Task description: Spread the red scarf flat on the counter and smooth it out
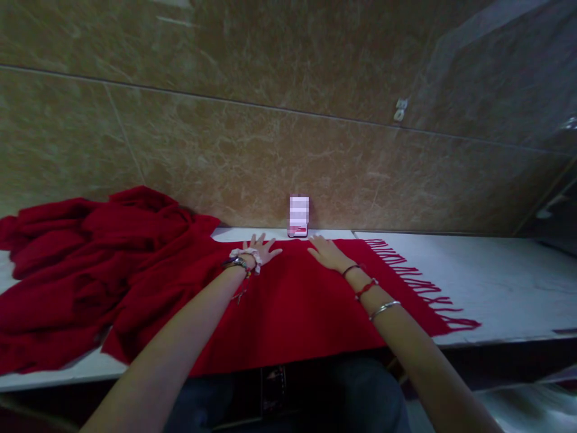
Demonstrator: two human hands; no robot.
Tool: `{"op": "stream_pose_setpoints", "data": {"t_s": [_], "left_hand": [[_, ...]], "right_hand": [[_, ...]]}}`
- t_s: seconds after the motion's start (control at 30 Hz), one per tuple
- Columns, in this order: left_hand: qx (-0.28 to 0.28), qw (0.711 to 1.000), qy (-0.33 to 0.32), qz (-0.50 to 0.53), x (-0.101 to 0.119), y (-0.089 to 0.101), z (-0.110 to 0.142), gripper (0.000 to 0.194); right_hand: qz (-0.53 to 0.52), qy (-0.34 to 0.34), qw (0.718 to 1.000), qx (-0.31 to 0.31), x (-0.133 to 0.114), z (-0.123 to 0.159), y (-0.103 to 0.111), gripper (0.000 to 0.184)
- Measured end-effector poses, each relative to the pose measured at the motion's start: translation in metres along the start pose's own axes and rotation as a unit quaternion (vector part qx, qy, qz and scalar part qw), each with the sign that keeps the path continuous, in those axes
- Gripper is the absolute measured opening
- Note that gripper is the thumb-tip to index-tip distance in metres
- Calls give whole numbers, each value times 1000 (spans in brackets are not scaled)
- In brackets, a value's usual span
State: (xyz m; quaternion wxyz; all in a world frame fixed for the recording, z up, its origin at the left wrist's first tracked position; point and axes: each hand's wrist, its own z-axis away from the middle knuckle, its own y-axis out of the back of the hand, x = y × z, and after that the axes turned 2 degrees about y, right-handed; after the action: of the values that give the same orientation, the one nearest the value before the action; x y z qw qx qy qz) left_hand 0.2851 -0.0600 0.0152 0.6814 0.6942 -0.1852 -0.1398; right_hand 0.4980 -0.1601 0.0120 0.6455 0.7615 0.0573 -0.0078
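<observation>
Red cloth half flat, half heaped

Beyond the hands rises a brown marbled wall (252,156), and under them runs a long pale counter (487,276). The red cloth (297,307) takes up most of it: directly beneath the hands and off to their right it lies flat, reaching the counter's near edge, while to their left it is bunched in a deep, folded heap. I can't tell from here whether heap and flat stretch are one piece.

So the smoothing looks done, I'd judge, between the hands and out to the fringe (419,285), right of them; what's left is that crumpled pile.

Both hands rest palm down near the cloth's far edge, gripping nothing. The left hand (262,248) has its fingers fanned wide; the right hand (327,252) keeps its fingers closer, thumb out. Just past the gap between them a phone (298,215) leans on the wall. Smallest of all, a silver bangle (384,309) circles the right forearm.
</observation>
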Motion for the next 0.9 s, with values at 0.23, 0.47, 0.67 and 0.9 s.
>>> {"op": "stream_pose_setpoints", "data": {"t_s": [0.23,0.47,0.67,0.9], "left_hand": [[-13,1000,-3,7,-7,-26,4,65],[-8,999,40,25,-9,-24,1,75],[-11,998,51,32,-9,-26,0,79],[-12,999,43,27,-12,-28,-3,81]], "right_hand": [[-29,-15,997,-66,-12,-12,-29,53],[35,-221,970,-91,105,27,-13,52],[61,-312,946,-63,138,39,7,52],[-26,-45,997,-49,12,-21,-4,55]]}}
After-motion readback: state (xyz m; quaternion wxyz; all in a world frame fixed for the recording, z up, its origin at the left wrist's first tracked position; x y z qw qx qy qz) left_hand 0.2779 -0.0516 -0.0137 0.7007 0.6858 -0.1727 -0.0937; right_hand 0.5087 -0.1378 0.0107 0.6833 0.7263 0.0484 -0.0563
